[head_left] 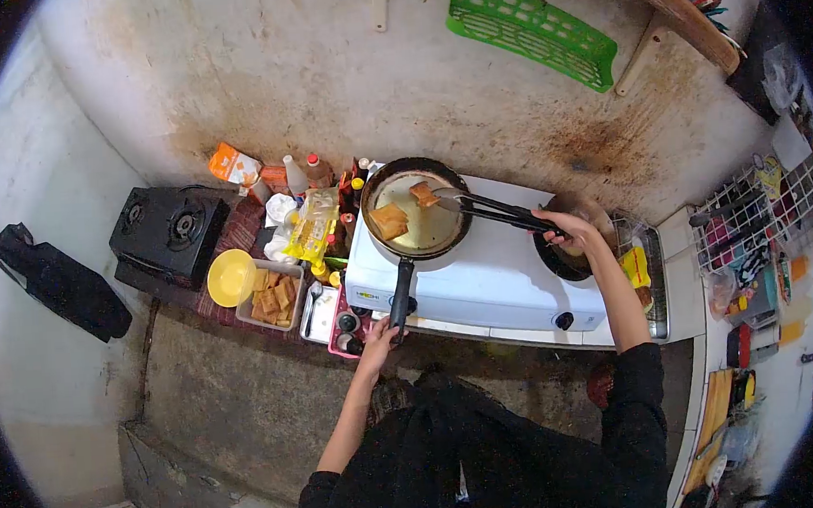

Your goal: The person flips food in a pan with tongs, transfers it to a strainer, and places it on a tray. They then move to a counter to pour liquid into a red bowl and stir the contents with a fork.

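Observation:
My left hand (380, 345) is closed around the end of the black handle of a frying pan (464, 227). The pan sits on the left side of a white stove (511, 283), with pale oil in it. Two golden-brown fried squares lie inside: a larger fried piece (389, 221) at the left and a smaller fried piece (423, 193) toward the back. In my right hand (568, 232) is a pair of black-handled tongs (497, 213), reaching in over the pan's right rim. Their metal tips are right at the smaller piece.
A dark pot (565, 261) stands on the stove's right side, under my right hand. Left of the stove are a plastic container (271, 323) of fried pieces, a yellow bowl (232, 277), several bottles (320, 172) and a black two-burner stove (167, 227).

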`<action>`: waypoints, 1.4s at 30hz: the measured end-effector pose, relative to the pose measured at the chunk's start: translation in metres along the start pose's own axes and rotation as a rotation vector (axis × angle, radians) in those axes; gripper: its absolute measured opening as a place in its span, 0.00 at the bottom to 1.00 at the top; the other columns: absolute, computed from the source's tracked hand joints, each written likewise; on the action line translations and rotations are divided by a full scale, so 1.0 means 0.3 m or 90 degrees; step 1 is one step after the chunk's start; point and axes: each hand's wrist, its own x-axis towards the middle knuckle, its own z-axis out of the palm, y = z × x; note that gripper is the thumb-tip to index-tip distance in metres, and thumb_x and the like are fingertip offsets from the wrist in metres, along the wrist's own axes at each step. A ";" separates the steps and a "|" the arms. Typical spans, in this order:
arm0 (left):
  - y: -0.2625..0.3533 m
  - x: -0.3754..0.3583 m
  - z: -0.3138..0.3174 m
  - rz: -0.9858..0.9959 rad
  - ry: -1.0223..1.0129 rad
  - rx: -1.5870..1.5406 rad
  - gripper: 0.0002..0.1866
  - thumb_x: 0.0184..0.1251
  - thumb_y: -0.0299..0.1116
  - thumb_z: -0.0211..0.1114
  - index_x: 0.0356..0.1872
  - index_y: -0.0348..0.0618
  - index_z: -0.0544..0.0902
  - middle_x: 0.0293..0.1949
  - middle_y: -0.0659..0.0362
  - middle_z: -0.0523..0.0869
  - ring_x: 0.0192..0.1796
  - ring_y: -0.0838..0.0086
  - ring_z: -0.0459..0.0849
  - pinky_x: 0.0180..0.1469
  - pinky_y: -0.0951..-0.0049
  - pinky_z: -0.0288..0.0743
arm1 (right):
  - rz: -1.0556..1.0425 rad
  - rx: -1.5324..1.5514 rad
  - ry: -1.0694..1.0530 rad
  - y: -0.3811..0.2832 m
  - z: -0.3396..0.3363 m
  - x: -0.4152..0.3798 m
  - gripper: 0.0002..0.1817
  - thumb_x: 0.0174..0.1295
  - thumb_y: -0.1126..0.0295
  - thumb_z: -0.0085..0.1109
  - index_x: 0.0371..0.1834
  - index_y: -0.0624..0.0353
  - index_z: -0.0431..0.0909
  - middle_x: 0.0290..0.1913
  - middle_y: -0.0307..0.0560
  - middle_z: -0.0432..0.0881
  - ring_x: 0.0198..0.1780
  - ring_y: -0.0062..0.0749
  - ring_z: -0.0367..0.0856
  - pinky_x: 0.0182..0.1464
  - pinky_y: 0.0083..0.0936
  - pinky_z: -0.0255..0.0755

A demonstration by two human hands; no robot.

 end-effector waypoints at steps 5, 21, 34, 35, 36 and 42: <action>0.030 -0.022 0.012 0.009 -0.010 -0.004 0.21 0.59 0.33 0.52 0.54 0.40 0.65 0.41 0.60 0.77 0.43 0.79 0.76 0.42 0.79 0.66 | -0.001 0.044 0.009 0.037 0.007 -0.017 0.24 0.55 0.46 0.47 0.36 0.57 0.74 0.11 0.26 0.60 0.08 0.07 0.52 0.09 0.06 0.41; 0.026 0.001 0.000 0.000 -0.105 -0.003 0.22 0.60 0.30 0.51 0.56 0.41 0.61 0.45 0.58 0.74 0.45 0.75 0.77 0.47 0.76 0.66 | -0.137 0.233 0.136 0.334 0.248 -0.159 0.19 0.57 0.51 0.49 0.34 0.58 0.74 0.11 0.28 0.62 0.09 0.09 0.52 0.11 0.10 0.42; 0.043 0.005 -0.030 0.013 -0.076 0.004 0.29 0.60 0.32 0.51 0.61 0.37 0.51 0.33 0.61 0.74 0.28 0.83 0.71 0.28 0.83 0.66 | -0.118 0.307 0.217 0.462 0.464 -0.190 0.20 0.54 0.49 0.53 0.29 0.57 0.76 0.13 0.27 0.64 0.12 0.08 0.54 0.12 0.09 0.44; 0.023 0.029 -0.061 0.025 -0.104 0.031 0.30 0.60 0.33 0.50 0.61 0.37 0.50 0.33 0.61 0.74 0.29 0.81 0.73 0.28 0.84 0.66 | -0.119 0.317 0.228 0.456 0.475 -0.198 0.20 0.53 0.50 0.53 0.29 0.57 0.76 0.13 0.27 0.64 0.12 0.08 0.54 0.13 0.09 0.44; 0.020 0.032 -0.068 0.023 -0.111 0.037 0.30 0.60 0.33 0.50 0.61 0.37 0.50 0.33 0.61 0.74 0.29 0.81 0.73 0.28 0.84 0.66 | -0.119 0.324 0.233 0.453 0.482 -0.203 0.20 0.53 0.50 0.53 0.29 0.57 0.76 0.13 0.27 0.64 0.12 0.08 0.54 0.13 0.09 0.44; 0.002 0.020 -0.107 -0.024 -0.109 0.000 0.27 0.64 0.41 0.46 0.62 0.46 0.51 0.45 0.62 0.71 0.42 0.79 0.72 0.45 0.79 0.66 | -0.132 0.372 0.263 0.470 0.528 -0.207 0.19 0.50 0.49 0.56 0.27 0.56 0.79 0.12 0.27 0.63 0.12 0.09 0.53 0.14 0.12 0.42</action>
